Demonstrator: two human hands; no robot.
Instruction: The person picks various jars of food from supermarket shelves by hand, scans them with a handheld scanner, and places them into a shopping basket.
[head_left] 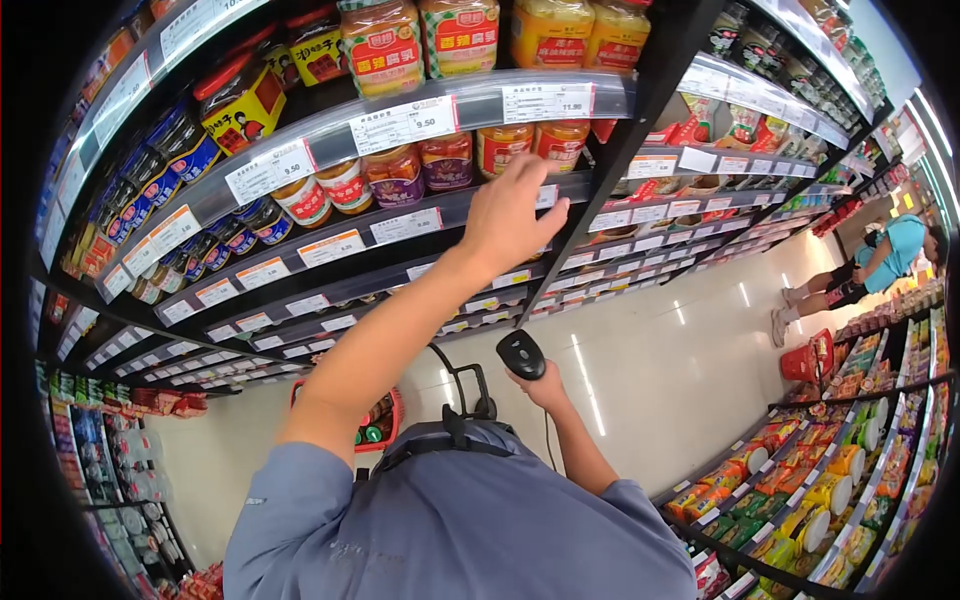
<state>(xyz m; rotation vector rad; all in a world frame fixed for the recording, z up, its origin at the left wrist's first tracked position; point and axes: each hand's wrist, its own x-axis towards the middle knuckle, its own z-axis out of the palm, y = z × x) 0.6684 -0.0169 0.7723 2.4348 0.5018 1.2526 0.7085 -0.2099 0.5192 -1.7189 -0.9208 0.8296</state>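
My left hand (515, 215) reaches up to the shelf, thumb and fingers apart. It overlaps the front edge of the shelf, beside a small price label (547, 196) and just below two jars with red-and-yellow labels, one of them a jar (561, 143) at the right end. I cannot tell whether the fingertips touch anything. Lower down, my right hand (540, 385) grips a black barcode scanner (522, 354), whose cable hangs beside my forearm. Left of those jars stand jars with purple labels (394, 178) and white-and-red labelled jars (301, 201).
On the upper shelf stand large fermented tofu jars (381, 48) behind price labels (405, 122). A red basket (396, 410) with goods is on the floor by my body, near a black metal frame (470, 385). Another person (888, 255) stands in the aisle, near a red basket (806, 358).
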